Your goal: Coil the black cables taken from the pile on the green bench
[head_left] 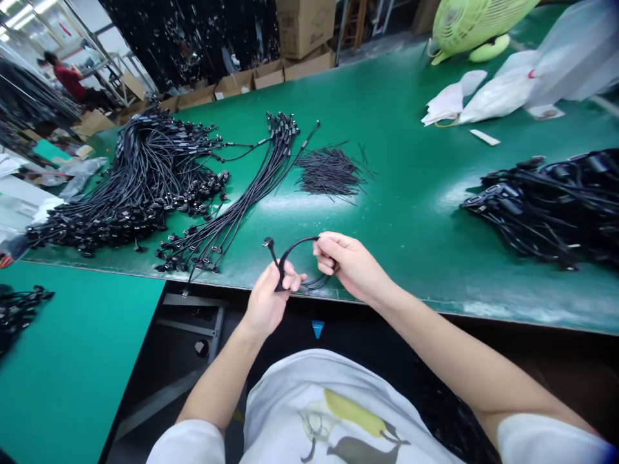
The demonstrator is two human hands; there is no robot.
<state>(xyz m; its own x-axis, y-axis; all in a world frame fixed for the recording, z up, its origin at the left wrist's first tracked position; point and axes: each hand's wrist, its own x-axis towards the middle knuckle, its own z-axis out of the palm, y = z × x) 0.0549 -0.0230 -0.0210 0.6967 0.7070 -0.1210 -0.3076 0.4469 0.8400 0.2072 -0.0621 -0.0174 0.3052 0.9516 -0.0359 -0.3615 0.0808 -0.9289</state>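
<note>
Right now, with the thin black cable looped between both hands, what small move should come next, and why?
Perhaps the right hand should guide its side of the thin black cable toward the left hand, drawing the loop smaller. The left hand pinches one side, a small dark connector sticking up above it, while the loop stands open between both hands.

The tabletop (401, 219) looks smooth and glossy; the looped cable (300, 241), smooth plastic; desk fan (471, 27) at 1 o'clock, plastic; carton (305, 29) at 12 o'clock, matt cardboard.
</note>
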